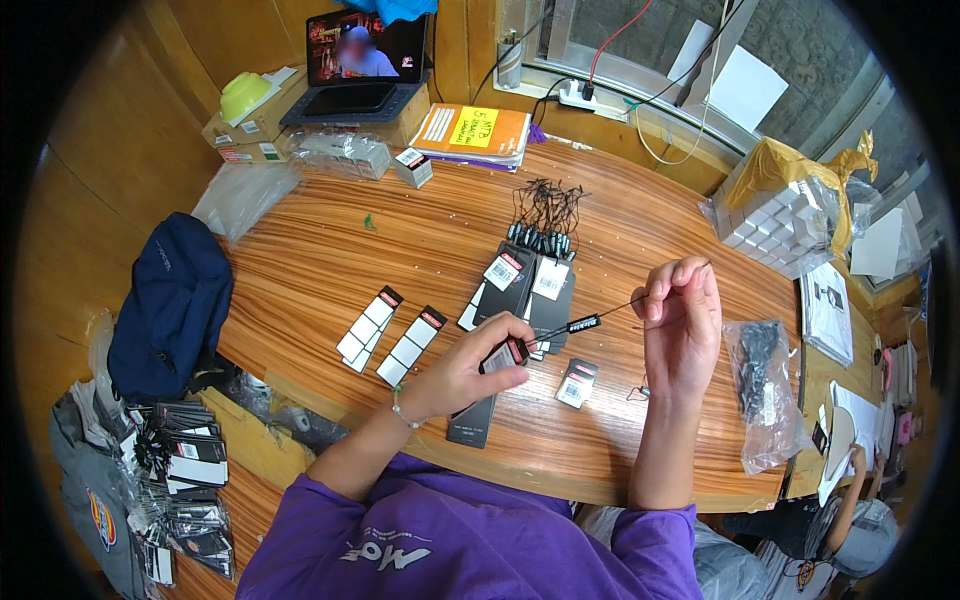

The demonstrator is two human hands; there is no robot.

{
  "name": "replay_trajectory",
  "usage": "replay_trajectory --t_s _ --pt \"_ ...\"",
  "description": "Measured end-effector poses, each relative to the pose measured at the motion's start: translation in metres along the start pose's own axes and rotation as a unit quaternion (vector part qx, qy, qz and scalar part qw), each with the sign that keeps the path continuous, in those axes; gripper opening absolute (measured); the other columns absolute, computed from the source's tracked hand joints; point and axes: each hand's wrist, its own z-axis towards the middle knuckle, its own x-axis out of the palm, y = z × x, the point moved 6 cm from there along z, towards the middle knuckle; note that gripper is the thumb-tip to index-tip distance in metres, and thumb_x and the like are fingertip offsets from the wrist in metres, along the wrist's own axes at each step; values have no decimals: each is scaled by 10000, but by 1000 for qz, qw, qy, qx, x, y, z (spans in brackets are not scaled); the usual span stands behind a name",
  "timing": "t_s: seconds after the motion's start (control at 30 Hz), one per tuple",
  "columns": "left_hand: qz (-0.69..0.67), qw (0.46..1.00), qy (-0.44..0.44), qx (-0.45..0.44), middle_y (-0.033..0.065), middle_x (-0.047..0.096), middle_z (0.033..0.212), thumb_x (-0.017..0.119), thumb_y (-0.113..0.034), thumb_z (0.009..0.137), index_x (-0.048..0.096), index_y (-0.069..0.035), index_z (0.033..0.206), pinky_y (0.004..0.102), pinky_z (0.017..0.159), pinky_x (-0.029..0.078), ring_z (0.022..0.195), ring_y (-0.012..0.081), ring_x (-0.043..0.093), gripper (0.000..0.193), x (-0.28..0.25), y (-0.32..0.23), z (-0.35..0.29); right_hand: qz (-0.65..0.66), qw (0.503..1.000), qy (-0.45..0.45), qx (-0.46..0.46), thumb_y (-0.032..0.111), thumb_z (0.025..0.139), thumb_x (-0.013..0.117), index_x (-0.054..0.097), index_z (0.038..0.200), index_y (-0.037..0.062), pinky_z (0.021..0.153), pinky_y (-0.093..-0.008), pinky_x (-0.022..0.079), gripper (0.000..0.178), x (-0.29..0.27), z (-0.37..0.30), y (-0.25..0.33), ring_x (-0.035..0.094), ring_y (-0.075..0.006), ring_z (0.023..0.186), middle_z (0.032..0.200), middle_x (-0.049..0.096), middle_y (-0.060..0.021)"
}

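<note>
Tag (512,352) in L hand (462,368), cord (622,307) in R hand (683,318).

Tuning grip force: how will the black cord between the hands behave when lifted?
The black cord is probably floppy: similar cords lie in a loose tangle. Likely light, being so thin. Might slacken if the right hand lets go, since it looks taut.
</note>
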Motion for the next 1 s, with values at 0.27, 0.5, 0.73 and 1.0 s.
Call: replay_trajectory --t_s 0.27,0.5,0.73,1.0 --pt "-43 996 -9 -82 1 496 936 626 -124 839 487 -47 1084 229 820 394 911 82 477 292 -11 9 11 -15 1000 -4 -5 221 955 444 481 854 60 579 -247 381 194 -5 10 -2 461 -127 604 753 534 -80" --pt "7 989 -128 -75 49 558 984 471 -76 899 493 -40 1117 238 778 434 867 109 520 222 -52 58 54 -124 992 -2 35 206 944 462 547 894 60 565 -202 414 177 -20 89 -44 500 -73 621 740 566 -21" --pt "299 927 -203 -104 103 507 1029 594 -118 831 506 -52 1104 318 890 389 996 201 486 294 -62 69 69 -220 964 -22 144 183 920 468 583 861 82 527 -192 404 164 -49 141 -90 520 -49 572 712 602 8" --pt "216 944 -240 -74 217 283 1339 583 -99 811 346 -109 1308 414 1066 242 1286 373 268 551 -46 76 42 -264 926 -22 268 160 910 474 576 831 82 446 -202 433 151 -84 167 -173 549 -74 521 671 610 -11"
